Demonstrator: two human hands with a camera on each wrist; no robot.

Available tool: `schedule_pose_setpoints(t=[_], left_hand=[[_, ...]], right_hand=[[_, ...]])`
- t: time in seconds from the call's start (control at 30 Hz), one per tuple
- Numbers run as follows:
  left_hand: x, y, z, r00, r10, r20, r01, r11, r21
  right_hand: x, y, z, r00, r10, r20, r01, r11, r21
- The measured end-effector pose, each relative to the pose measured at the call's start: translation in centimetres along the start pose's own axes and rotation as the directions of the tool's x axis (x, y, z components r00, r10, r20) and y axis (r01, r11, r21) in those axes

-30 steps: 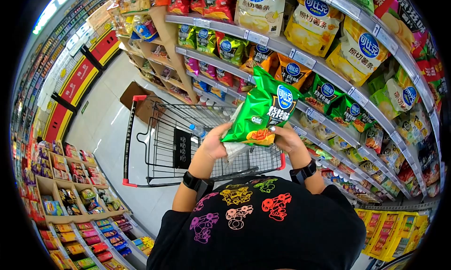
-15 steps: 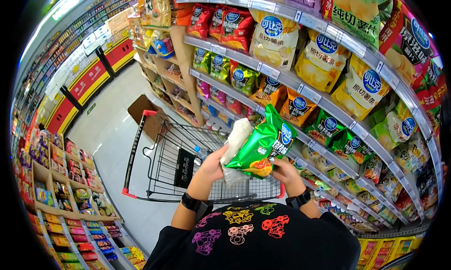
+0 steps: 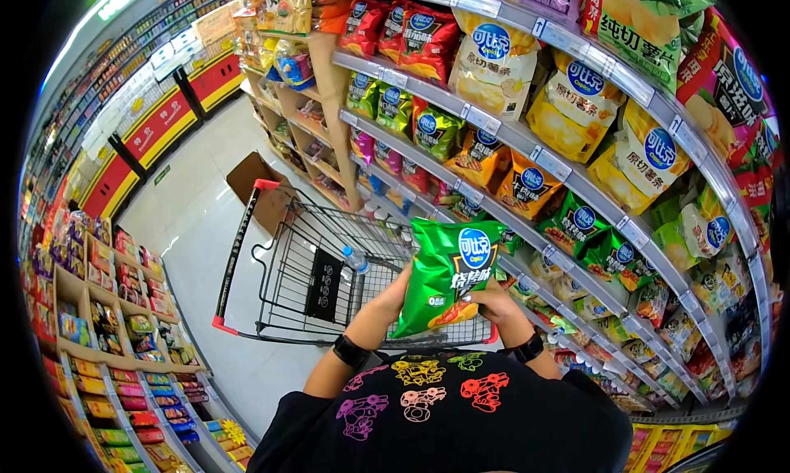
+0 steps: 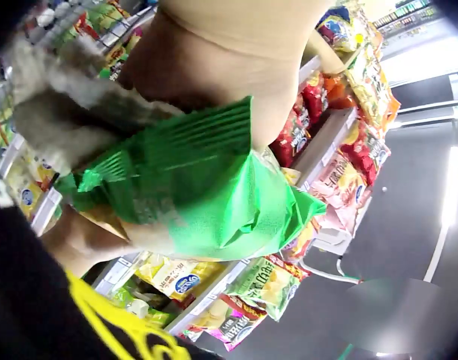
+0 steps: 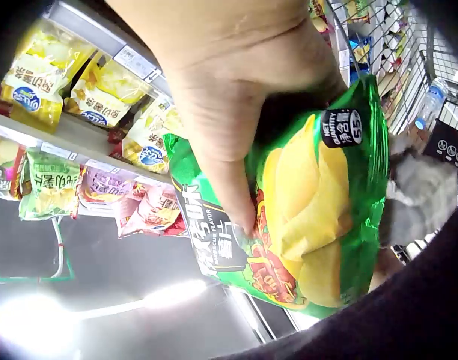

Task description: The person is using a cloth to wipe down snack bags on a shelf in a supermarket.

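Fingers (image 5: 233, 191) of left hand (image 3: 390, 299) and right hand (image 3: 497, 303) pinch a glossy, puffed green bag (image 3: 444, 280).

There is one cart (image 3: 317, 263), one bottle (image 3: 355, 260), one box (image 3: 260, 195), two hands (image 3: 495, 300), two wristbands (image 3: 351, 351), one held bag (image 3: 448, 277) and six figures (image 3: 485, 392) on the shirt (image 3: 535, 424).

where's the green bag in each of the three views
Head: green bag just right of centre, between the left hand and right hand.
Left wrist: green bag across the middle, slightly left.
Right wrist: green bag right of centre, in the right hand's grip.
Shared landmark: yellow-and-white bags on the shelf, upper right in head, below the green bag in left wrist, upper left in right wrist.
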State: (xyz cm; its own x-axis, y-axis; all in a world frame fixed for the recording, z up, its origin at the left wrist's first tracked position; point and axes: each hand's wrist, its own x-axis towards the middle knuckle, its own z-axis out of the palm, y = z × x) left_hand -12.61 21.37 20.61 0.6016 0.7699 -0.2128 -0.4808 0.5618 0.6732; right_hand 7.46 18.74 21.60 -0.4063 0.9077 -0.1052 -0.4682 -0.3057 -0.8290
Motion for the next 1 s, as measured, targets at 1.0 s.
schedule_pose_setpoints(t=[1.0], left_hand=[[0.1,2.2,0.0,0.886,0.418,0.2,-0.384,0.42,0.822]], right_hand=[[1.2,0.0,0.2,0.879,-0.248,-0.406,0.168,0.96,-0.224]])
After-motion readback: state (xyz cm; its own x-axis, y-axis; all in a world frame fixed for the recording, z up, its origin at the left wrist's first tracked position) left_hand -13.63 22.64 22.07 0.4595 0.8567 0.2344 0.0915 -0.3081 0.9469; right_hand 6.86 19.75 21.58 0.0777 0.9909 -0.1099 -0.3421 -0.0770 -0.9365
